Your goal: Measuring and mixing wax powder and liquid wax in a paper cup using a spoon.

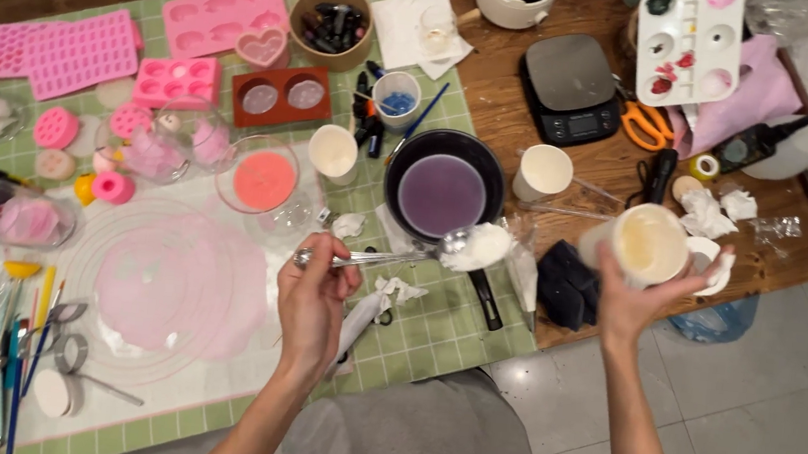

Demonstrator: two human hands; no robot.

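Observation:
My left hand (pixel 313 298) grips the handle of a metal spoon (pixel 391 254) heaped with white powder (pixel 475 246), held just beside a small black pan (pixel 443 193) of purple liquid. My right hand (pixel 638 300) holds a pale round cup (pixel 646 245) with a yellowish inside, tilted toward me, off the table's right front edge. A clear plastic bag (pixel 523 265) lies between the spoon and a dark cloth (pixel 566 284).
Pink silicone moulds (pixel 72 52), a glass bowl of orange-pink stuff (pixel 265 180), white paper cups (pixel 334 152) (pixel 543 172), a black kitchen scale (pixel 571 86), orange scissors (pixel 647 124) and a white paint palette (pixel 690 42) crowd the green grid mat (pixel 434 325) and wooden table (pixel 782 252). Brushes and tools (pixel 20 357) lie at left.

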